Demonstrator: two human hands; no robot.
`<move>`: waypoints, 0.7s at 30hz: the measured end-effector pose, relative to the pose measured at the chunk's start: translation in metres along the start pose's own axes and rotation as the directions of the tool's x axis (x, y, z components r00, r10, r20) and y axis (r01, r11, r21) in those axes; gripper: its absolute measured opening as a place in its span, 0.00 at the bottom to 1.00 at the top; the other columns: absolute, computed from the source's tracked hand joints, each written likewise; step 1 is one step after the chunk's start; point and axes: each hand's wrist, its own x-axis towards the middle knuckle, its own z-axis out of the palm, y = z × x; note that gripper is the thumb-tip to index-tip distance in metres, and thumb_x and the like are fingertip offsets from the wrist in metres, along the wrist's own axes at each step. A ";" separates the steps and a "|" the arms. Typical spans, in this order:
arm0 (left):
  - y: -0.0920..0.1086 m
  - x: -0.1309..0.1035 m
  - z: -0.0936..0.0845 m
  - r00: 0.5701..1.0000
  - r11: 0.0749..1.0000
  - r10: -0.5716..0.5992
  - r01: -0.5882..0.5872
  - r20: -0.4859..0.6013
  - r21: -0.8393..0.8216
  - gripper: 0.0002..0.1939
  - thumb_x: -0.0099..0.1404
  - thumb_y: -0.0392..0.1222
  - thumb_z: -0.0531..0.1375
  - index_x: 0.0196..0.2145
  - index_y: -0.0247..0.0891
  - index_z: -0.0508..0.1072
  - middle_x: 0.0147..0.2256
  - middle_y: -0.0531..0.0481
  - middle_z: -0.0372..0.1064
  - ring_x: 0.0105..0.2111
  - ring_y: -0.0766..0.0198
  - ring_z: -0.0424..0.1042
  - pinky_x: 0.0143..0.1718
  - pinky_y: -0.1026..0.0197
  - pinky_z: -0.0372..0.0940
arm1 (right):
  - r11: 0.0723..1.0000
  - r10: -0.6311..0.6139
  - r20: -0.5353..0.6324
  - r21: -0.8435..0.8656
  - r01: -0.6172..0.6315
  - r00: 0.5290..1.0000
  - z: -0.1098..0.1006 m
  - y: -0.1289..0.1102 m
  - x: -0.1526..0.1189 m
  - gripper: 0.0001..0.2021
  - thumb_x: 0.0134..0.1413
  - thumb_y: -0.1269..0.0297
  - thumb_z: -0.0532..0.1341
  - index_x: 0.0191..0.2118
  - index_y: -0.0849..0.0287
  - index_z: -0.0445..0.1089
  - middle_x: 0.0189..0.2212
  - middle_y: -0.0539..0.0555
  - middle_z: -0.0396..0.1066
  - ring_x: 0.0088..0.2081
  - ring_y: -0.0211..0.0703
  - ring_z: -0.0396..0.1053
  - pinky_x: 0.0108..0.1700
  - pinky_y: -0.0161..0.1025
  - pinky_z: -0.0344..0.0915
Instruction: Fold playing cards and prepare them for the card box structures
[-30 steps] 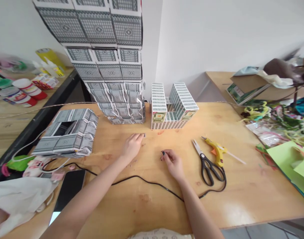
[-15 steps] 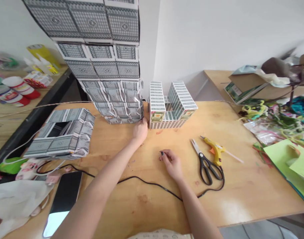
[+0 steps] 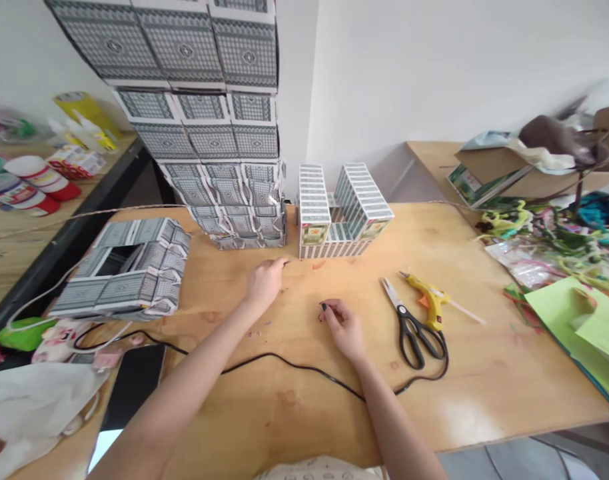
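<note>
My left hand (image 3: 264, 285) is over the table in front of a tall tower of patterned playing cards (image 3: 224, 180). Its fingers are closed in a pinch; a dark tip shows there, and whether it is a nail or a small held thing I cannot make out. Nearer to me, my right hand (image 3: 345, 328) rests on the table with thumb and fingers drawn together. Anything between them is too small to name. Beyond both hands stands a U-shaped block of card boxes (image 3: 334, 249), apart from them. Tiny scraps (image 3: 257, 333) lie between my arms.
Right of my right hand lie black-handled scissors (image 3: 409, 327) and a yellow glue gun (image 3: 434, 303), its black cord (image 3: 304, 369) crossing the table. At left are a low card structure (image 3: 104, 293) and a phone (image 3: 134, 380). Green paper (image 3: 559, 313) and colourful craft scraps (image 3: 549, 230) cover the right side.
My left hand has drawn back from the base of the card tower, toward me and slightly left. My right hand has stayed in place.
</note>
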 end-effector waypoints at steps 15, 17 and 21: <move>0.022 -0.008 0.016 0.979 0.979 0.183 -0.174 0.084 -0.104 0.18 0.58 0.24 0.52 0.39 0.41 0.75 0.38 0.50 0.75 0.39 0.62 0.72 0.43 0.60 0.66 | 0.998 0.015 -0.041 0.059 -0.013 0.999 -0.006 0.001 0.004 0.13 0.54 0.55 0.55 0.36 0.59 0.69 0.26 0.53 0.72 0.30 0.42 0.71 0.37 0.39 0.68; 0.020 -0.003 0.012 0.981 0.980 0.179 -0.171 0.076 -0.100 0.18 0.58 0.25 0.52 0.40 0.40 0.75 0.39 0.49 0.74 0.40 0.61 0.72 0.44 0.59 0.65 | 0.999 0.016 -0.117 0.043 -0.011 0.993 -0.012 -0.003 0.019 0.15 0.53 0.54 0.55 0.37 0.60 0.69 0.29 0.54 0.73 0.32 0.42 0.72 0.37 0.39 0.68; 0.016 0.009 0.007 0.983 0.981 0.173 -0.166 0.067 -0.096 0.20 0.58 0.24 0.51 0.42 0.39 0.74 0.41 0.48 0.74 0.42 0.61 0.71 0.46 0.58 0.65 | 0.968 -0.047 -0.179 -0.253 0.000 0.983 -0.023 -0.020 0.074 0.13 0.50 0.53 0.58 0.33 0.57 0.73 0.30 0.53 0.75 0.31 0.43 0.72 0.36 0.37 0.65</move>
